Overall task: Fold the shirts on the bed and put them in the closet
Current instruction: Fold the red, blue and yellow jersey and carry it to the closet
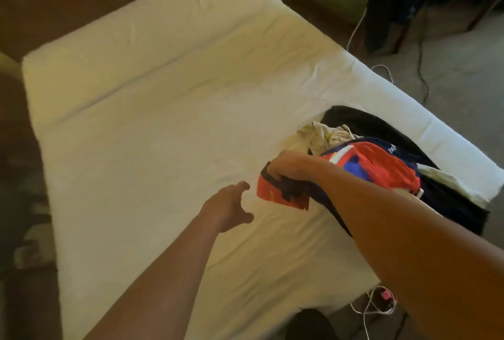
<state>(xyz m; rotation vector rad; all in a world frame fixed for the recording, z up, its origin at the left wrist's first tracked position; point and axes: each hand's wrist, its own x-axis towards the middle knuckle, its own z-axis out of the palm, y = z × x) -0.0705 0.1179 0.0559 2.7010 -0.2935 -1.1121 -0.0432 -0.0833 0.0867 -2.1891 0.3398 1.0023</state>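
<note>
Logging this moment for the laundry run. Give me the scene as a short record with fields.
surface: white mattress, mostly bare cloth
pile: heap of unfolded clothes near the mattress's right edge
top garment: red and blue shirt, pulled out of the heap toward the middle
right hand: grip closed on the shirt's edge
left hand: fingers spread, above the mattress, holding nothing, close to the shirt's hanging corner
folding: not yet begun on this shirt
floor: white cords beside the bed
closet: not in view

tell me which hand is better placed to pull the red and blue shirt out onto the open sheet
Right. The right hand already grips the red and blue shirt at its near edge, by the pile. The left hand hangs open over the bare sheet, holding nothing.
</note>
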